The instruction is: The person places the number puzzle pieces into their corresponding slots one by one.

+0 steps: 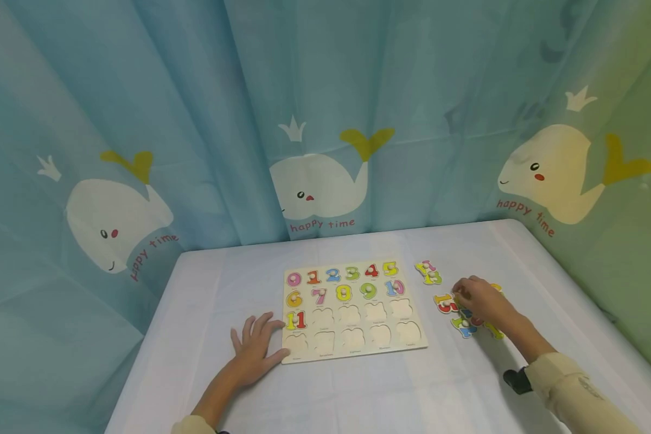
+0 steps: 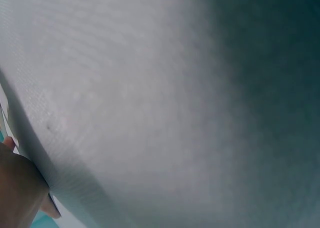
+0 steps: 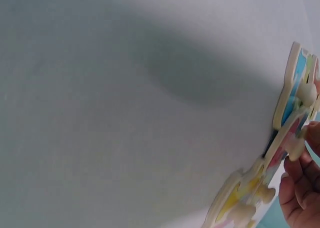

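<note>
The wooden number board (image 1: 358, 357) lies on the white table, with colourful pieces 0 to 10 in its top two rows and the yellow and red 11 (image 1: 296, 320) at the left of the third. My left hand (image 1: 254, 355) rests with spread fingers at the board's left edge; part of it (image 2: 20, 188) shows in the left wrist view. Over the loose pieces on the right, my right hand (image 1: 485, 301) has its fingers bent. In the right wrist view, that hand (image 3: 302, 188) pinches the knob of a number piece (image 3: 285, 143), which touches other pieces.
Overlapping loose number pieces (image 1: 446, 303) lie right of the board, partly hidden by my right hand. A separate pair of pieces (image 1: 428, 273) lies farther back. A blue-green curtain (image 1: 222, 120) with whale prints hangs along the table's (image 1: 222, 277) far edge.
</note>
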`<action>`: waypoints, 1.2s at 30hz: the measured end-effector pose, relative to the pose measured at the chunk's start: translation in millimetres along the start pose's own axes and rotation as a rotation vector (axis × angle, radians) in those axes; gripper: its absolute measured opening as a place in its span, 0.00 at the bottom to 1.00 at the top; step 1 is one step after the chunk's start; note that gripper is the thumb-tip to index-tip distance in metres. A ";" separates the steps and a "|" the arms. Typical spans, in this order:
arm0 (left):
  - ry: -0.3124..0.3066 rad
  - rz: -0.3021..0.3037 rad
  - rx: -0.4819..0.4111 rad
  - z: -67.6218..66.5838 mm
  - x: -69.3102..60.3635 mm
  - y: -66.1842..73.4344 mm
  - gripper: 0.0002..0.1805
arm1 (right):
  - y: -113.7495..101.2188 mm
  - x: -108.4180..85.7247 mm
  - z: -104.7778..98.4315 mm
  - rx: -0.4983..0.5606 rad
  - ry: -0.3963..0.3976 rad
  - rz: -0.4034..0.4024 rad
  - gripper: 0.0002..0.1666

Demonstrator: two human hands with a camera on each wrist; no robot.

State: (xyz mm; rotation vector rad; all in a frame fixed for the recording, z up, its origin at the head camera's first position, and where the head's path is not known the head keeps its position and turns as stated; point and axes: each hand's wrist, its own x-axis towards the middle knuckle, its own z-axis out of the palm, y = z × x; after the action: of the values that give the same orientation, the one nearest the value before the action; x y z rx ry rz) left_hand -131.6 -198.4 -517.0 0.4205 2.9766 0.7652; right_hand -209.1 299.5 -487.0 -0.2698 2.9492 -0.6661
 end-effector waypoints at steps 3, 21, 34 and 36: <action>-0.004 -0.003 0.003 0.8 -0.1 -0.4 0.29 | -2.6 4.1 1.2 -0.011 0.015 -0.009 0.12; -0.015 0.002 -0.003 1.7 0.4 -0.6 0.29 | -25.1 52.5 8.7 -0.030 0.007 -0.025 0.15; 0.027 0.027 -0.022 1.8 -0.2 -0.2 0.29 | -6.3 36.9 -14.3 -0.092 0.056 0.103 0.16; 0.018 0.020 -0.014 0.9 0.2 -0.8 0.29 | 3.2 28.7 -24.0 -0.123 0.034 0.145 0.17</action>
State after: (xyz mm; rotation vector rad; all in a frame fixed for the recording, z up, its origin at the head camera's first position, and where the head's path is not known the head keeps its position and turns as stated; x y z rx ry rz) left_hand -131.9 -198.6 -518.2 0.4454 2.9860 0.7949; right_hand -241.1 306.8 -468.6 -0.0536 3.0096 -0.4769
